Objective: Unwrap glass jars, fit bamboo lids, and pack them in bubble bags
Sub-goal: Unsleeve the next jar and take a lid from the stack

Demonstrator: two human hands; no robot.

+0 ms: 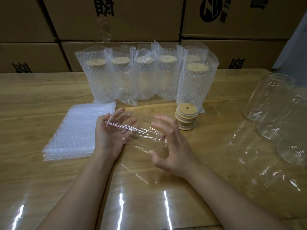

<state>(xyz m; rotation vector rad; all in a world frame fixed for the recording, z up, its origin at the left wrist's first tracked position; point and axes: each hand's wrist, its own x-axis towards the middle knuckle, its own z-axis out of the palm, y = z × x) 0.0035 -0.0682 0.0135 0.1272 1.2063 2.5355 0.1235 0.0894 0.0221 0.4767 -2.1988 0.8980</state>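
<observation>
A clear glass jar (pixel 141 130) lies on its side in mid-air between my hands, above the wooden table (pixel 33 100), and thin clear plastic wrap seems to cover it. My left hand (pixel 109 135) cups one end of the jar with spread fingers. My right hand (pixel 172 146) curls round the other end, thumb under the rim. A stack of bamboo lids (pixel 186 117) stands just behind my right hand. A flat pile of bubble bags (pixel 79 131) lies left of my left hand.
Several lidded jars in bubble bags (pixel 144 77) stand in a row at the back. More glass jars in clear wrap (pixel 279 117) lie at the right. Loose clear film (pixel 142 201) covers the near table. Cardboard boxes (pixel 116 19) are stacked like a wall behind the table.
</observation>
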